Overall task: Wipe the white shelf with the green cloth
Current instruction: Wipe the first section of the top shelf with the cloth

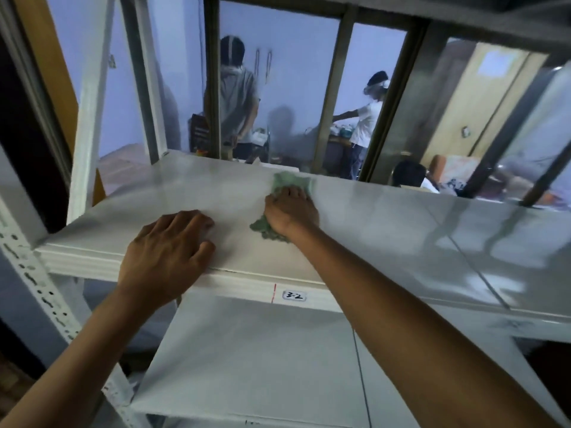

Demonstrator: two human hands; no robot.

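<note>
The white shelf (pixel 386 230) runs across the middle of the view, glossy and reflecting the window. The green cloth (pixel 292 181) lies crumpled on it near the back edge, with part of it sticking out at my wrist. My right hand (pixel 292 211) presses flat on the cloth, fingers pointing away from me. My left hand (pixel 168 248) rests palm down on the shelf's front edge to the left, fingers slightly spread, holding nothing.
A lower white shelf (pixel 262 366) sits below, under a front rail with a label reading 3-2 (pixel 294 295). White perforated uprights (pixel 40 288) stand at the left. Behind the shelf is a glass window with metal bars (pixel 327 97); people are visible beyond it.
</note>
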